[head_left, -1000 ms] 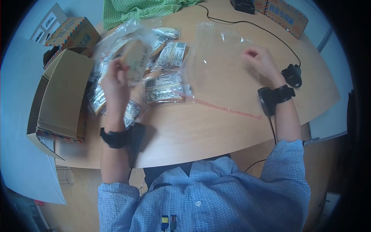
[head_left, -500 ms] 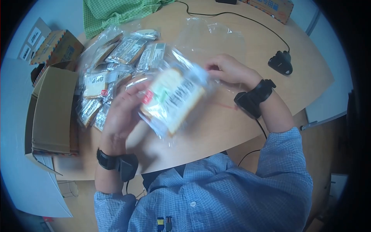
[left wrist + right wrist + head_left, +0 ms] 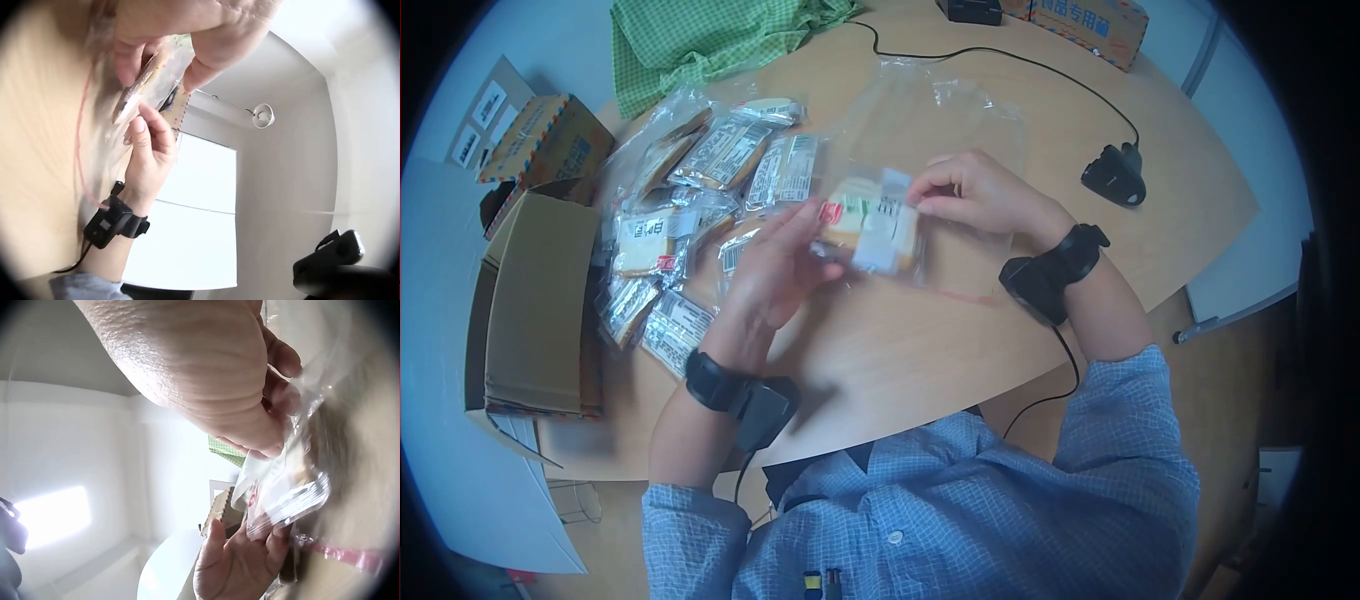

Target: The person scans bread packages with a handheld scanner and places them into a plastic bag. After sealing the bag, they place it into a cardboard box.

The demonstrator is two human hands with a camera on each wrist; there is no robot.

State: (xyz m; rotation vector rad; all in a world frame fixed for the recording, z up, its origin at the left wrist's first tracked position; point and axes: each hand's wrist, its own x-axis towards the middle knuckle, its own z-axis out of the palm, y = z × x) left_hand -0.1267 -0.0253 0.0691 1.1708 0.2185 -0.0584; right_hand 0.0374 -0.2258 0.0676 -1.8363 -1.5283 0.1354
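A bread packet (image 3: 870, 225) in clear wrapping, with a red and green print and a white label, is held between both hands above the table. My left hand (image 3: 775, 260) grips its left end, with the thumb on the near side and the fingers on the far side. At the right end, my right hand (image 3: 975, 195) pinches the wrapper between thumb and fingers. The right wrist view shows the packet's crimped end (image 3: 306, 497) close to the left fingers. Beneath the right hand lies a large clear plastic bag (image 3: 960, 120) with a red strip along its near edge.
Several more bread packets (image 3: 720, 150) are piled at left in clear plastic. An opened cardboard box (image 3: 545, 300) stands at the table's left edge. A green checked cloth (image 3: 700, 45) lies at the back, and a black corded device (image 3: 1115, 175) sits at right.
The left hand has brought the bread packet rightward from the pile to the right hand, which has moved left to meet it and now pinches its wrapper.
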